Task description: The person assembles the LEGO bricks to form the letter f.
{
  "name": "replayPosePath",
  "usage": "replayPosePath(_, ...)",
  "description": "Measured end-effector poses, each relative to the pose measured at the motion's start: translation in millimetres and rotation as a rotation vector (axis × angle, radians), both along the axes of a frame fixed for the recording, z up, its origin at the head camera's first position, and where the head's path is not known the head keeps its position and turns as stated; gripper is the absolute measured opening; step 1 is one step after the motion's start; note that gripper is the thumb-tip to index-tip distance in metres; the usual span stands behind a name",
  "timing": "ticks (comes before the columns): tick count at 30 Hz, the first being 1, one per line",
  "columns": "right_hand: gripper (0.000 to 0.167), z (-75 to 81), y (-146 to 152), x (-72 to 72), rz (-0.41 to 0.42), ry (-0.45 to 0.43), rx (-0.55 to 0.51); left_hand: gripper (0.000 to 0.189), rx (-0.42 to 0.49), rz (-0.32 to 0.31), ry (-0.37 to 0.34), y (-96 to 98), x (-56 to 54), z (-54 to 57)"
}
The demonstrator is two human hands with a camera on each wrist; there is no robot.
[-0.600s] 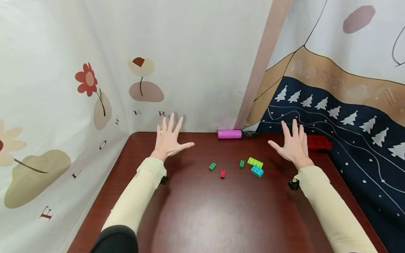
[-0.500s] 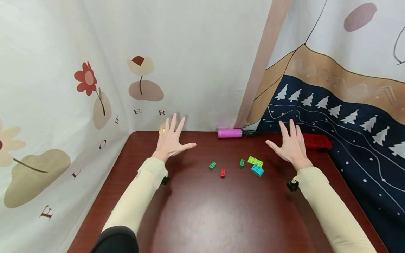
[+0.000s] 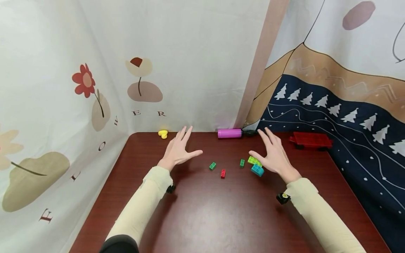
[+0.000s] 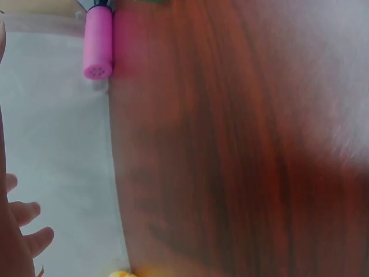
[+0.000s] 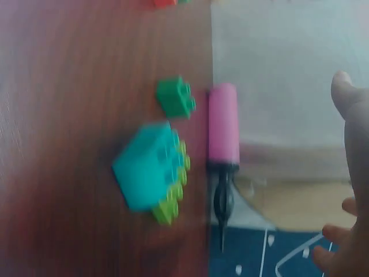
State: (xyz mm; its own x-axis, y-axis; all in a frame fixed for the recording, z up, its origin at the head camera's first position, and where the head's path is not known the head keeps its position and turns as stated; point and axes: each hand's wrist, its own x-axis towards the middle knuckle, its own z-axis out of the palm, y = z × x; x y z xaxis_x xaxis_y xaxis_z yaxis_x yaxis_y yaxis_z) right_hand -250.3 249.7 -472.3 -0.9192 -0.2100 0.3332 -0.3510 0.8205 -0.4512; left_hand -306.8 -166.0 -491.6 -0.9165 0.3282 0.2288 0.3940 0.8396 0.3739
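My left hand [image 3: 178,150] is held over the back left of the table with fingers spread and nothing in it. Over the right side, my right hand [image 3: 274,154] also has its fingers extended, its thumb overlapping the lime building brick [image 3: 253,160] in the head view. A blue building brick [image 3: 257,170] lies against the lime one, seen large in the right wrist view. Two small green bricks, one to the left [image 3: 212,166] and one nearer the middle [image 3: 242,163], and a small red brick [image 3: 223,173] lie between the hands.
At the table's back edge lies a pink cylinder with a black nozzle end [image 3: 229,133]. A yellow rubber duck [image 3: 162,134] sits at the back left, and a red toy wagon [image 3: 311,140] at the back right. Printed curtains [image 3: 196,70] hang behind the table.
Both hands have moved inward and slightly nearer. The left hand has uncovered the duck, the right hand the wagon. The bricks have stayed where they were.
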Motion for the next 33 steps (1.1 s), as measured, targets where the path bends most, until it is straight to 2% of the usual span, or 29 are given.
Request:
replayPosePath(3, 0.092, -2.3, -15, 7.5, 0.094, 0.047, -0.048, 0.114, 0.018, -0.007, -0.028, 5.0, 4.1, -4.3)
replayPosePath(7, 0.089, -8.1, -33, 16.3, 0.187, 0.051, -0.093, 0.112, 0.043, -0.015, -0.074, 12.8, 10.0, -10.0)
replayPosePath(12, 0.087, -18.1, -51, 21.6, 0.241, 0.021, -0.132, 0.11, 0.084, -0.018, -0.134, 23.0, 16.6, -17.5)
replayPosePath(16, 0.085, -27.6, -61, 22.9, 0.264, -0.049, -0.155, 0.109, 0.141, -0.041, -0.167, 30.3, 20.0, -24.1)
replayPosePath(20, 0.084, -36.9, -69, 23.0, 0.264, -0.16, -0.174, 0.105, 0.197, -0.103, -0.207, 35.0, 20.3, -30.6)
replayPosePath(26, 0.082, -50.7, -79, 21.7, 0.286, -0.281, -0.224, 0.097, 0.218, -0.287, -0.27, 39.8, 17.0, -39.6)
replayPosePath(28, 0.081, -54.1, -82, 21.8, 0.298, -0.313, -0.252, 0.093, 0.219, -0.327, -0.283, 41.3, 16.6, -42.9)
replayPosePath(30, 0.079, -58.1, -84, 21.1, 0.313, -0.337, -0.279, 0.088, 0.242, -0.347, -0.302, 42.9, 17.0, -45.4)
replayPosePath(33, 0.075, -63.9, -88, 20.0, 0.323, -0.362, -0.297, 0.08, 0.279, -0.34, -0.325, 45.7, 17.6, -48.8)
